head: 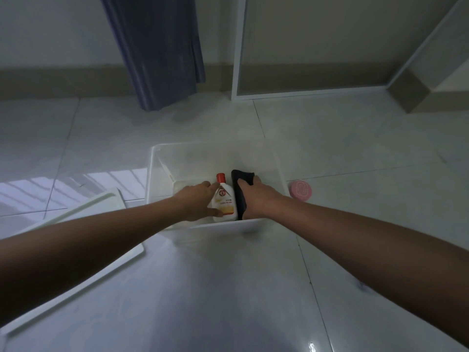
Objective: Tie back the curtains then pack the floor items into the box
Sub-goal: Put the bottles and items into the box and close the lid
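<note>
A clear plastic box (162,153) stands on the tiled floor in front of me. Both of my hands reach inside it. My left hand (198,201) grips a white bottle (225,201) with a red cap and yellow label, lying near the box's front wall. My right hand (256,196) is wrapped around a dark, flat folded item (241,177) standing on edge beside the bottle. A pink round container (301,190) sits on the floor just outside the box's right wall. A grey-blue curtain (162,52) hangs at the back, its hem just above the floor.
The box's white lid (83,219) lies on the floor to the left, partly under my left forearm. A white-framed panel (238,47) leans against the back wall at the right. Pale glossy tiles surround the box.
</note>
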`<state>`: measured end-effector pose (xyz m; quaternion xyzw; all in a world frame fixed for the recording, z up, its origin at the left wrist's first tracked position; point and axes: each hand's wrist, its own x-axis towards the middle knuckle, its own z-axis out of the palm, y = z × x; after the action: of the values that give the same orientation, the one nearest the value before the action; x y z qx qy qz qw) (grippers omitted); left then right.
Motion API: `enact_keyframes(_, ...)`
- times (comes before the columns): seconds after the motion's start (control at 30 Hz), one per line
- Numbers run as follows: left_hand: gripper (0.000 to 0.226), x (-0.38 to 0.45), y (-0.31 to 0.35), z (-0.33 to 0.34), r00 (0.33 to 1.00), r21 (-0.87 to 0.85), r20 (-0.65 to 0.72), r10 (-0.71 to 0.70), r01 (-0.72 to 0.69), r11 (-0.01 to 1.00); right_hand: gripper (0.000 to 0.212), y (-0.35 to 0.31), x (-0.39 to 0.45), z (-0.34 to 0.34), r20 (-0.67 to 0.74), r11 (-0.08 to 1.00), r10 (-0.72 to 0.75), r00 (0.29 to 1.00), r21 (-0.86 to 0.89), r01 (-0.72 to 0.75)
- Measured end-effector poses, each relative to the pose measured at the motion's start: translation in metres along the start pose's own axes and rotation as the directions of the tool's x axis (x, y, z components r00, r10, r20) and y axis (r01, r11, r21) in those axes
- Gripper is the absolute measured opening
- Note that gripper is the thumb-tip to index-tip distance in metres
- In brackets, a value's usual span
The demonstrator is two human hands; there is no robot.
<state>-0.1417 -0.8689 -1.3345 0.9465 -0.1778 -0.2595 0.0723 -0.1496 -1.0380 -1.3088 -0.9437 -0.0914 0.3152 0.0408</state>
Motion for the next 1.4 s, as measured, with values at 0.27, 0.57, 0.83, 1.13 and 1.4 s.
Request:
enact_keyframes(0.27, 0.087, -0.001, -0.004, 0.004, 0.999, -0.041, 0.050, -0.017, 0.019, 0.999, 0.067, -0.005, -0.007, -0.010, -0.012, 0.997, -0.077, 0.997, -0.033, 0.076)
enact_keyframes(0.57, 0.081, 0.001, 0.002, 0.005, 0.995, -0.009, 0.095, -0.005, 0.005, 1.000, 0.037, -0.003, -0.010, -0.012, 0.034, 0.987, -0.123, 0.992, -0.100, 0.126)
enact_keyframes(0.83, 0.031, -0.006, 0.046, -0.082, 0.908, 0.247, -0.288, 0.305, -0.237, 0.940, 0.023, 0.058, -0.066, -0.073, -0.627, 0.902, -0.103, 0.772, 0.268, 0.338)
enact_keyframes(1.13, 0.025, 0.031, 0.187, -0.083, 0.614, 0.317, -0.339, 0.712, -0.638, 0.702, 0.031, 0.225, -0.132, 0.009, -0.667, 0.850, 0.422, 0.614, 0.526, -0.011)
enact_keyframes(1.4, 0.032, 0.062, 0.310, 0.033, 0.750, 0.161, -0.155, 0.642, -0.622, 0.766, 0.034, 0.280, -0.179, 0.110, -0.425, 0.753, 0.596, 0.681, 0.591, -0.291)
